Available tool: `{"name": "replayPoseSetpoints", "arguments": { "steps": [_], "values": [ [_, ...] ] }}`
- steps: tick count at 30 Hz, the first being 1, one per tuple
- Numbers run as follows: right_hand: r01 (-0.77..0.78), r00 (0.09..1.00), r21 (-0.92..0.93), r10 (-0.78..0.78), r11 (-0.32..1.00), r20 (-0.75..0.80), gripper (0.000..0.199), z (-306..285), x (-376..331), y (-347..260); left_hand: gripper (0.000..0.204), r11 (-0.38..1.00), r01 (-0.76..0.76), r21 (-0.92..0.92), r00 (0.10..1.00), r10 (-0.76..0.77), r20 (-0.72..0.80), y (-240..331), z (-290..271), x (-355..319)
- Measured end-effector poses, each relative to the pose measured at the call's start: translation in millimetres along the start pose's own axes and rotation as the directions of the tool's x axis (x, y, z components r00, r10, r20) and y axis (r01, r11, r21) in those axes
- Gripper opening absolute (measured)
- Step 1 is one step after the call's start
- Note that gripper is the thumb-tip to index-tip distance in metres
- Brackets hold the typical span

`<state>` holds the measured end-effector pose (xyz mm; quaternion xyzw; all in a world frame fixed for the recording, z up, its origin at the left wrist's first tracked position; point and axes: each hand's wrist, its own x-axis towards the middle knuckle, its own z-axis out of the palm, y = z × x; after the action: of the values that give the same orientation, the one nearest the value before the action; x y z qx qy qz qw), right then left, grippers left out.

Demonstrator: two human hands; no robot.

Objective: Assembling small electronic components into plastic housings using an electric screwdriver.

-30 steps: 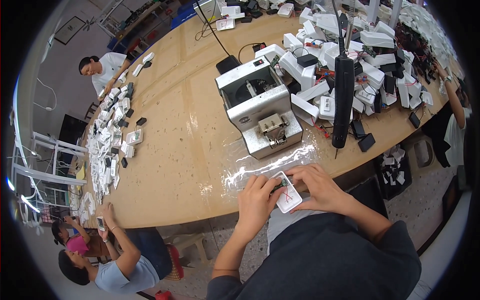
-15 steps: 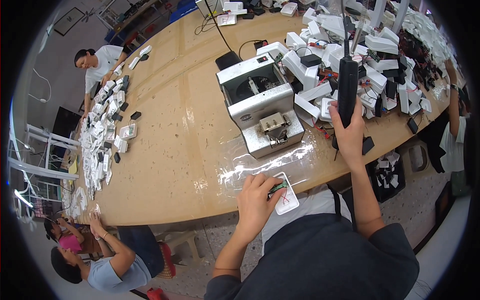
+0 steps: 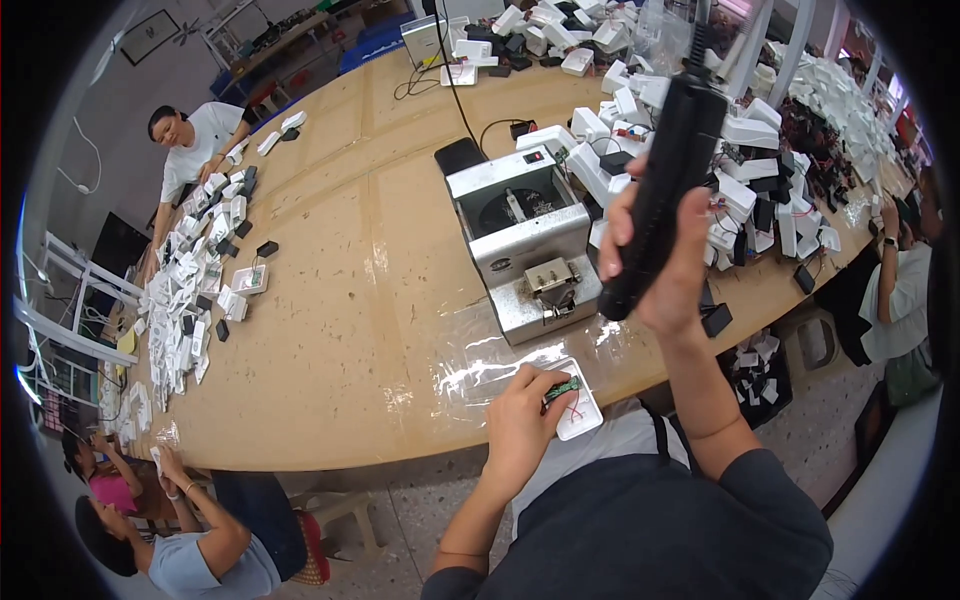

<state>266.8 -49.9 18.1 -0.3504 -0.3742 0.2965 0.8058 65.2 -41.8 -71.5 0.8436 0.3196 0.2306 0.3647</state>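
My right hand is wrapped round a thick black electric screwdriver, lifted above the table's right part. The tool tilts, its lower end toward the left, with a coiled cord running up from its top; no bit can be made out. At the table's near edge, my left hand pinches a small green circuit board between thumb and fingers. That board lies over an open white plastic case half, where thin red wires show. My fingers cover part of the board.
A silver metal machine with an open top stands just beyond my left hand. White cases and black adapters pile up at the right. Another heap of cases lines the left edge, near other people. A dark bin sits below the right edge.
My right hand has raised the screwdriver closer to me and tipped it from near upright to a slant. My left hand still grips the board at the case.
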Motion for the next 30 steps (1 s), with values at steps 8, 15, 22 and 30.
{"name": "replayPoseSetpoints", "arguments": {
  "steps": [8, 15, 22, 30],
  "values": [
    [0.209, 0.975, -0.192, -0.188, 0.959, 0.122, 0.087, 37, 13, 23, 0.018, 0.999, 0.012, -0.032, 1.000, -0.011, 0.023, 0, 1, -1],
    [0.218, 0.972, -0.235, -0.187, 0.947, 0.145, 0.091, 36, 11, 37, 0.018, 1.000, 0.016, -0.027, 0.999, -0.015, 0.030, -1, 2, -1],
    [0.143, 0.974, -0.149, -0.112, 0.978, 0.195, 0.092, 31, 14, 37, 0.018, 1.000, 0.008, -0.030, 1.000, -0.007, 0.019, 0, 1, -2],
    [0.149, 0.895, -0.068, -0.105, 0.987, 0.433, 0.095, 20, 13, 50, 0.020, 1.000, 0.021, -0.021, 1.000, -0.022, -0.021, 1, 4, -1]
  ]
}}
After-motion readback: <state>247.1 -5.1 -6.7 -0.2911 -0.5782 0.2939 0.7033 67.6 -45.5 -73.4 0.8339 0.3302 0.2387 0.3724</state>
